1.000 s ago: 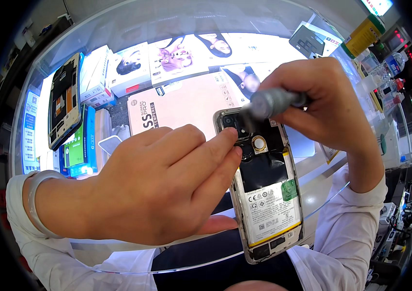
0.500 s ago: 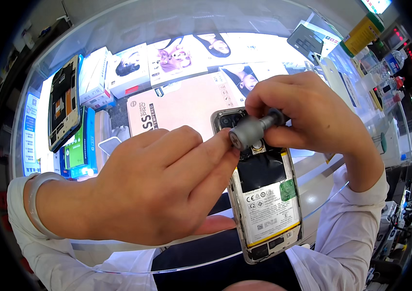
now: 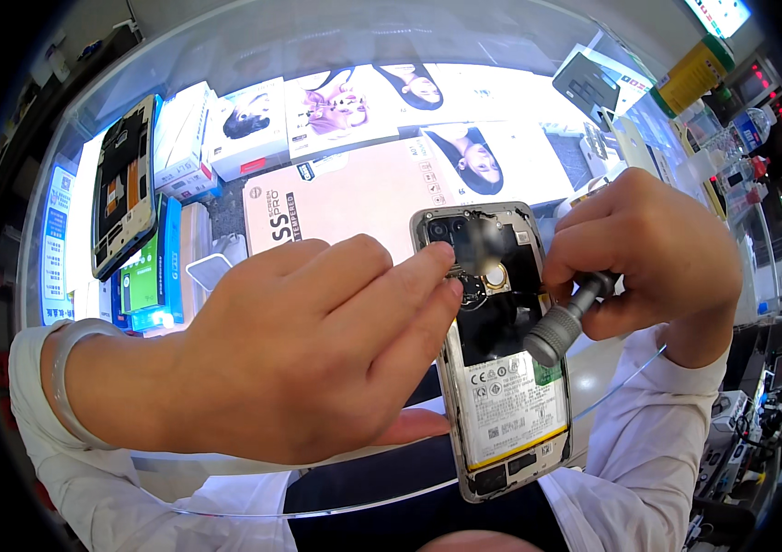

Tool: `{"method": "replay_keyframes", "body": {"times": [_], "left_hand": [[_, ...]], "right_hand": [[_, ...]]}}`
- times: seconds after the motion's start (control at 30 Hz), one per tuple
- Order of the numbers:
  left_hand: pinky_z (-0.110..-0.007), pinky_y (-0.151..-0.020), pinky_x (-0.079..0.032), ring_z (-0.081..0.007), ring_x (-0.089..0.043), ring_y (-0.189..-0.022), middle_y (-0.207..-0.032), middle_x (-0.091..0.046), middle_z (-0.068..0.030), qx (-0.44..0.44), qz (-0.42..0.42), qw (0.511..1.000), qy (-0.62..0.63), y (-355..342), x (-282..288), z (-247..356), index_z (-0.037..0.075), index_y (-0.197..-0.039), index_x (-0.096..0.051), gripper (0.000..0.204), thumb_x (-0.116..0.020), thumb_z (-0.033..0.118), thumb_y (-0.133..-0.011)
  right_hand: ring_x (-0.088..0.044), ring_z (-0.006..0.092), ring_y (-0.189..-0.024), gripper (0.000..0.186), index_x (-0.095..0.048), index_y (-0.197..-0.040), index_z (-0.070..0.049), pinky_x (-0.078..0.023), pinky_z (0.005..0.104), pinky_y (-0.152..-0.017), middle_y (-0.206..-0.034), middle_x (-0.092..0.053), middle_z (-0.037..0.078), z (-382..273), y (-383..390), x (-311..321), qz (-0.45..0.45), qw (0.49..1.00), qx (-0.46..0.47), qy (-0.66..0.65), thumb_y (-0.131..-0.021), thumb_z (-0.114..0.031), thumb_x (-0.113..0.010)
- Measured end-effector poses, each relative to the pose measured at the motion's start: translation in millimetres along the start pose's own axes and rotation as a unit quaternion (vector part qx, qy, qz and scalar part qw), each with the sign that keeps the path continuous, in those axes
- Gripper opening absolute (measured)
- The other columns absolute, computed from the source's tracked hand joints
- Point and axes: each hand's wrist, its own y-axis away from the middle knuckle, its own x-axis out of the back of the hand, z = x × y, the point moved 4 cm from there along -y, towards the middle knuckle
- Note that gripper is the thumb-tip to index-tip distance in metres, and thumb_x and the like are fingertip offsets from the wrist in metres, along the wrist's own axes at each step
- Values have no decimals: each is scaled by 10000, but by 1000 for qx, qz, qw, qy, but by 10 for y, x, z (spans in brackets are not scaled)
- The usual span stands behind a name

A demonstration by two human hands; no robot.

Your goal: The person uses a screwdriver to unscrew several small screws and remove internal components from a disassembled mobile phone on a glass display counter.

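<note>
An opened smartphone (image 3: 464,359) lies tilted before me, its back cover off, with a white label and a yellow strip over its battery and black film above. My left hand (image 3: 317,350) grips its left side: the index and middle fingertips press beside the camera lenses, and the thumb shows at the lower edge. My right hand (image 3: 648,258) is closed around a grey knurled screwdriver (image 3: 558,333), held over the phone's right edge with its round end toward me. A dark blurred patch lies beside the cameras; I cannot make out what it is.
Under the glass counter are a pink box (image 3: 345,207) and several white boxes printed with portraits. Another opened phone (image 3: 124,189) lies at the left, near blue and green boxes (image 3: 165,267). A yellow canister (image 3: 692,78) and plastic bottles (image 3: 749,129) stand at the far right.
My right hand has moved right and down with the screwdriver, away from the camera area, uncovering the phone's upper part. My left hand has barely moved.
</note>
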Motion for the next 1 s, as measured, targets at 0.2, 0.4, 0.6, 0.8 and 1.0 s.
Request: {"method": "replay_keyframes", "body": {"times": [0.2, 0.4, 0.6, 0.8, 1.0], "left_hand": [[-300, -525, -489, -240, -616, -659, -1088, -664, -244, 1, -5, 1000, 5, 14, -19, -12, -81, -1056, -674, 682, -661, 565, -840], [-298, -515, -484, -238, -613, -651, -1084, -662, -250, -2, -9, 1000, 3, -3, -13, -14, -83, -1048, -676, 682, -661, 566, -840], [-295, -515, -482, -234, -609, -644, -1083, -661, -249, -5, -7, 1000, 5, 14, -33, -17, -83, -1058, -672, 691, -669, 570, -832], [-296, -524, -488, -232, -606, -643, -1079, -662, -247, -6, -3, 1000, -5, -4, -21, 2, -81, -1064, -670, 695, -677, 571, -824], [-298, -540, -496, -234, -614, -652, -1087, -664, -251, -1, -4, 1000, -5, 4, -22, 0, -75, -1071, -673, 705, -682, 583, -818]], "right_hand": [[-572, 149, -505, 204, -661, -802, -77, -392, 258, -472, -647, -621, 14, 31, -3, 129, 137, 988, -14, 67, -724, -193, -810], [-582, 155, -564, 242, -690, -913, -76, -407, 263, -509, -676, -619, 29, 155, -131, -15, 186, 979, -60, 56, -681, -40, -748], [-606, 227, -637, 245, -661, -894, -51, -445, 298, -553, -761, -625, 64, 209, -168, -41, 200, 976, 1, 89, -660, -7, -715], [-591, 347, -686, 178, -571, -837, -32, -457, 412, -627, -723, -597, 129, 209, -190, -63, 191, 977, -32, 84, -722, -74, -700], [-581, 337, -663, 170, -576, -840, -29, -449, 410, -608, -720, -597, 144, 285, -109, 97, 204, 965, -71, 148, -746, -82, -708]]}}
